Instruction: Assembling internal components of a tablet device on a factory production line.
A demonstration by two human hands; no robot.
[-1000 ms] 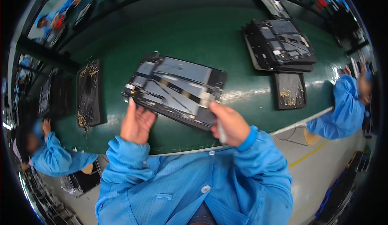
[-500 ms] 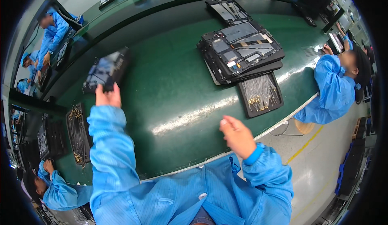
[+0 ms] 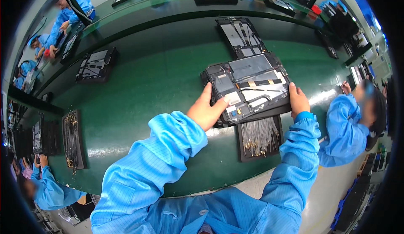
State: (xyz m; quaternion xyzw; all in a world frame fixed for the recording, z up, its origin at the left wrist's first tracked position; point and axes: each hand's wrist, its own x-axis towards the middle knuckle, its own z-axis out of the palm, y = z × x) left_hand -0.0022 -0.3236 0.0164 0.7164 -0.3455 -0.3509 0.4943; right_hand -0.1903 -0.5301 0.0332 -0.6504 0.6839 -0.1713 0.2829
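Note:
A black tablet-like device without its cover, showing grey battery panels, cables and boards, lies tilted on a small stack of similar black devices. My left hand grips its near left corner, thumb on top and fingers along the edge. At its right edge my right hand is closed round the side, fingers partly hidden beneath. Another opened device lies flat just beyond the stack. Nearer me, partly under the stack, sits a black tray of thin grey cables with gold-coloured ends.
A single opened device lies at the far left of the green table. A second cable tray is at the left, beside a device stack. Co-workers in blue sit at left and right; a raised shelf runs behind.
My left hand has let go of a device at the far left and come right to the stack. My right hand has moved up to the top device's right edge.

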